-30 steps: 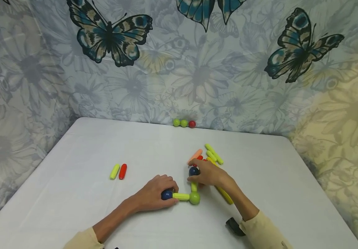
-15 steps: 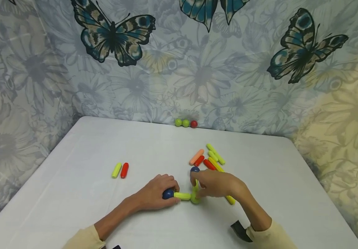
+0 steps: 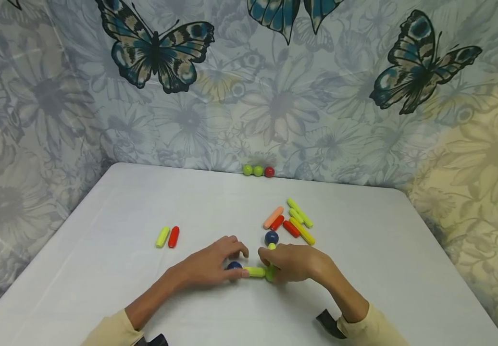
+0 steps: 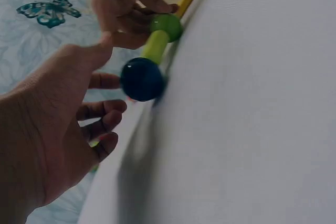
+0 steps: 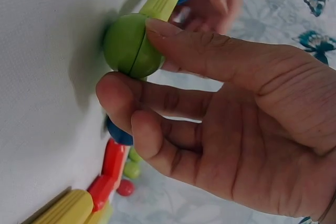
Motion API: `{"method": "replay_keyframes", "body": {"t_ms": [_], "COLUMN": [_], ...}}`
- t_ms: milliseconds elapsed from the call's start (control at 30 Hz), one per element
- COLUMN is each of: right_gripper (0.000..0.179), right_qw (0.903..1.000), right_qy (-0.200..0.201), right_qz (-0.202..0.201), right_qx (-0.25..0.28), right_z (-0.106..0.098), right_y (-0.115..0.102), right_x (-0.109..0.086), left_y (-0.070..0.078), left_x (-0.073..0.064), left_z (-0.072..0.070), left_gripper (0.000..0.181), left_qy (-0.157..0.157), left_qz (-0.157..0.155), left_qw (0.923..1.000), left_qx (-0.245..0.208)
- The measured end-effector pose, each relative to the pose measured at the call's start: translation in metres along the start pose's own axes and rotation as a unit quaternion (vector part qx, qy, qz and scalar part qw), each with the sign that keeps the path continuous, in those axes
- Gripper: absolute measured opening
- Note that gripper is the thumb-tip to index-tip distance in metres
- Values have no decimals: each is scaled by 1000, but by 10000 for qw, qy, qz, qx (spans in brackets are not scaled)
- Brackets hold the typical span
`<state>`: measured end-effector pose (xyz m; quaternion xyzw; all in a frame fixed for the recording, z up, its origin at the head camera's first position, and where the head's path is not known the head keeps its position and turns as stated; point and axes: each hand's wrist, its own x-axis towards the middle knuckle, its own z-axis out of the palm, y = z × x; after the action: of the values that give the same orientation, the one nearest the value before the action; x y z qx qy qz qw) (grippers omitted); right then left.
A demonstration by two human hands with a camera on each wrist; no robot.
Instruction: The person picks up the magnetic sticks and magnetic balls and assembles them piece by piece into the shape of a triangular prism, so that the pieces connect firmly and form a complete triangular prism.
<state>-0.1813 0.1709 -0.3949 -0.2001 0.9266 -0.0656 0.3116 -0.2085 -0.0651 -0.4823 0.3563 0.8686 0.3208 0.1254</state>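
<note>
An L-shaped build of balls and ribbed sticks lies on the white table. Its corner is a green ball (image 5: 131, 45), which my right hand (image 3: 296, 262) pinches between thumb and fingers. A yellow-green stick (image 3: 255, 272) runs left from it to a dark blue ball (image 4: 142, 79). Around that ball my left hand (image 3: 210, 262) is spread with relaxed fingers; in the left wrist view an index fingertip is at or near its side. The other stick, partly hidden by my right hand, leads away to a second blue ball (image 3: 271, 237).
Loose red, yellow, yellow-green and salmon sticks (image 3: 273, 217) lie beyond the right hand. A yellow-green stick (image 3: 162, 237) and a red stick (image 3: 173, 237) lie at left. Two green balls and a red ball (image 3: 269, 172) sit by the back edge. Another yellow stick (image 4: 185, 3) shows past the right hand.
My right hand has come back from the far blue ball to the green corner ball. The left hand's fingers have loosened and lifted from the near blue ball.
</note>
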Motion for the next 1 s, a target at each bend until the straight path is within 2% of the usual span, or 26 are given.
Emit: {"method": "replay_keyframes", "body": {"t_ms": [67,133,167,200,267,300,333,367,400,467,500,600,667,700,767,833,900,1000], "right_gripper": [31,32,32,32,32,32,32,32,32,32,32,32,31,31,31,31,30,29], "right_qw": [10000,10000,10000,10000,9999,9999,9999,10000,9999,9999,9999,9999,9999,9999,9999,9999,9999,9998], "right_qy": [-3,-11,-12,-23,-46,-51,-56,-62,-66,-72,-76,-100,-124,-128,-129,-110,-101,-132], "right_qz": [37,65,65,67,55,45,38,34,35,37,37,39,38,38,44,29,-12,-100], "right_qx": [0,17,29,47,81,81,80,69,71,65,62,83,95,86,69,35,9,83], "right_z": [0,0,0,0,1,1,1,1,1,1,0,0,0,0,-1,-2,-2,-3], "right_y": [1,1,2,2,2,2,2,2,2,2,2,2,2,2,2,2,3,3], "right_x": [0,1,1,1,2,2,2,2,3,3,3,3,4,4,3,3,3,4], "left_y": [3,6,6,5,2,0,-2,-4,-5,-6,-6,-3,0,2,6,9,11,13], "left_x": [-2,-7,-11,-15,-23,-27,-30,-33,-34,-36,-36,-29,-20,-16,-8,-3,1,2], "left_z": [-15,-32,-38,-44,-51,-52,-52,-51,-50,-49,-48,-45,-42,-39,-32,-21,-11,1], "left_gripper": [35,32,31,29,27,25,22,20,16,11,9,4,7,11,19,23,25,28], "left_qy": [176,558,807,1059,1513,1687,1801,1868,1868,1713,1599,1304,1185,1173,1246,1363,1416,1454], "left_qz": [-365,-691,-821,-968,-1211,-1334,-1414,-1504,-1579,-1721,-1769,-1840,-1899,-1890,-1825,-1713,-1567,-1498], "left_qw": [9987,9895,9787,9639,9260,9083,8974,8909,8909,9004,9089,9418,9616,9690,9752,9741,9733,9722], "left_qx": [322,1139,1701,2244,3241,3587,3771,3857,3828,3610,3422,2492,1585,1079,140,-557,-894,-1059]}}
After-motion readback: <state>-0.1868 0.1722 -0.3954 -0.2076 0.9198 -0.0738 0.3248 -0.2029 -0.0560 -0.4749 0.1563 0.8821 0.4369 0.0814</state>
